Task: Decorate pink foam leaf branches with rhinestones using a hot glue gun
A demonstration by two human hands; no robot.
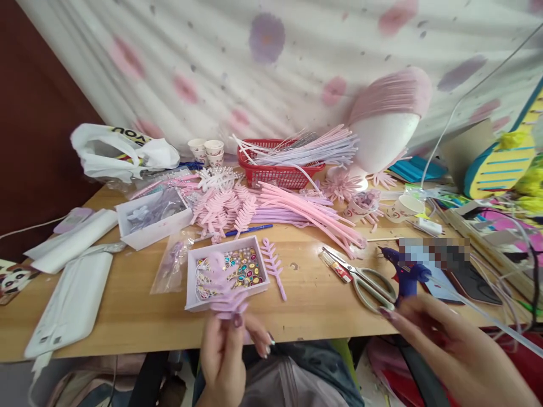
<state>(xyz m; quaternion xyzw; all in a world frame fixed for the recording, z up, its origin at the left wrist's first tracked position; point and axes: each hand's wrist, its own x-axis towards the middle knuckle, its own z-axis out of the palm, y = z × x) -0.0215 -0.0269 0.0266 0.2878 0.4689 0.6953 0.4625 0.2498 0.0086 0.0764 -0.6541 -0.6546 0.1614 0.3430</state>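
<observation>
At the lower centre of the frame, the left hand point(224, 356) has thumb and fingertips pinched together on the base of a lilac leaf spray point(220, 277). The spray points upward and is slightly blurred; it overlaps the view of a white box point(190, 285) holding coloured gems and beads. Whether it touches the box cannot be determined.

At the lower right, the right hand point(449, 333) is at the handle of a blue glue gun point(407, 274), fingers partly curled and thumb extended apart from them. Whether the fingers grip the handle cannot be told. The nozzle points left, and a clear glue stick point(479, 305) runs from its rear towards the right edge.

Just left of the gun, scissors point(357, 271) lie on the wooden table point(309, 322), blades towards the upper left. Right of the box, near its wall, lies a second lilac sprig point(275, 270). Above the box at centre are pink leaf pieces point(224, 206) and a blue pen point(254, 229).
</observation>
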